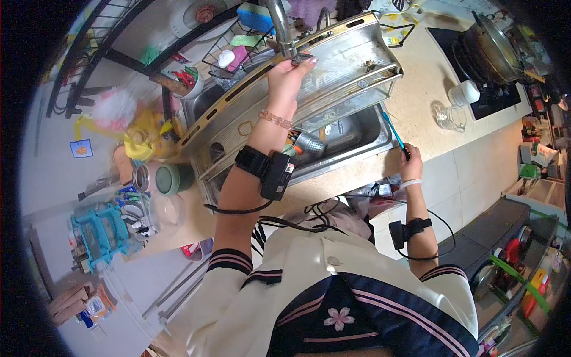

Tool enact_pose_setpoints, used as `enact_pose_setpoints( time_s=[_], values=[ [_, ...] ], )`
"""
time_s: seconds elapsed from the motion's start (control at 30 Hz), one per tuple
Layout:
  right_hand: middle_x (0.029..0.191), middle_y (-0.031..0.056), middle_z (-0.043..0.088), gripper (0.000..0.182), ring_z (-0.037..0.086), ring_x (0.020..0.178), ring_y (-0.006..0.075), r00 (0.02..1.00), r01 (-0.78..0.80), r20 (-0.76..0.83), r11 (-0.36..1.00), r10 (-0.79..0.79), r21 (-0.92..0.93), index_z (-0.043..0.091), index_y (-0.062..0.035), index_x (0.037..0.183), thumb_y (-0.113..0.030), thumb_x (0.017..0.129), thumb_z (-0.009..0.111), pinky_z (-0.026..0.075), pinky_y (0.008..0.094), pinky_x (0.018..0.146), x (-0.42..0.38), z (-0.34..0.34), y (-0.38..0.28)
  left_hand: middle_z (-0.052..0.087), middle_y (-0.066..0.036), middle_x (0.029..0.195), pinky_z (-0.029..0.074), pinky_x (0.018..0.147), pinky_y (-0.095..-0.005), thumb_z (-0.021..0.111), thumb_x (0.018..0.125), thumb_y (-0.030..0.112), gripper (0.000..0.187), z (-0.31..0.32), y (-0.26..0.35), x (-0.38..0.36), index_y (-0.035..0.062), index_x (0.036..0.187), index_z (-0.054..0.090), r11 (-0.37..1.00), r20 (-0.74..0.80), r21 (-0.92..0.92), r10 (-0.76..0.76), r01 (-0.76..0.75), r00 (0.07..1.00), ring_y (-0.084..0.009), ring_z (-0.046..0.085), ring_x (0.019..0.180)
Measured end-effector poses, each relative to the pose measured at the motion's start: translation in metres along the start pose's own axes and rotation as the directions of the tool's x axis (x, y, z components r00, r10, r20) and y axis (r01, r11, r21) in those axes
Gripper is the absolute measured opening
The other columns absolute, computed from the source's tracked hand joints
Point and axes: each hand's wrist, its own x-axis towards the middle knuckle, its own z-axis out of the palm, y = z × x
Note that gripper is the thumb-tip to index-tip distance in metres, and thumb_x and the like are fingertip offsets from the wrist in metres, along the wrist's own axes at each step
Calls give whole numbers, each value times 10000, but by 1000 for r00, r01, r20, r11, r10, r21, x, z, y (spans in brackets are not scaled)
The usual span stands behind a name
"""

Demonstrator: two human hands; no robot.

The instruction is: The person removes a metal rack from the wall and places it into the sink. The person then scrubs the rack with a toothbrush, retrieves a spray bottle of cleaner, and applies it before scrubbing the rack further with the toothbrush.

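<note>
My left hand [287, 80] is closed at the tip of the metal faucet [281, 30], beside the back edge of a long metal rack [333, 74]; a small dark part shows between its fingers, too small to make out. The rack lies slantwise across the sink [372, 128], with dark bits near its right end. Along the counter's front edge, right of the sink, my right hand [411, 163] grips the black handle of a thin teal tool [392, 128]. The tool's far end points at the rack's right corner. A perforated metal holder [310, 144] lies in the sink.
On the right, a glass [457, 119] and a white-capped jar [464, 93] stand near a pot [491, 50] on the black stove. At left are a green cup [172, 178], a teal rack [100, 232] and a wire basket [238, 50]. Cables hang before my waist.
</note>
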Motion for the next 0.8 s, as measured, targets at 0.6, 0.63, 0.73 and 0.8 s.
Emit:
enact_pose_setpoints(
  time_s=[0.6,0.63,0.73,0.8],
  values=[
    [708,74,574,209,540,618,143,970,-100,-217,994,109,50,593,-67,1027,-138,831,609,441,278,572,19,-16,-2,639,-63,717,450,637,-339,695,697,321,261,-35,-2,-6,101,833,664,682,-136,722,304,-116,943,-223,604,678],
    [704,64,569,208,526,604,125,966,-117,-225,991,128,59,594,-66,1026,-142,832,610,430,266,552,23,-22,-11,637,-69,721,448,662,-355,685,694,346,271,-37,-1,-6,115,834,664,652,-136,751,307,-104,942,-247,604,705],
    [841,107,605,204,582,734,198,954,5,-300,995,27,105,596,-40,1011,-124,825,612,467,303,667,44,-37,-40,639,-77,757,431,723,-369,669,694,370,285,-44,-1,-4,127,844,660,585,-116,803,337,-111,934,-278,596,772],
    [841,101,604,189,582,739,193,942,135,-324,982,-86,131,596,-27,999,-103,827,610,465,293,673,64,-55,-72,641,-84,802,419,755,-372,661,706,357,291,-45,3,-6,120,874,652,489,-76,863,379,-130,922,-282,588,807]
  ],
)
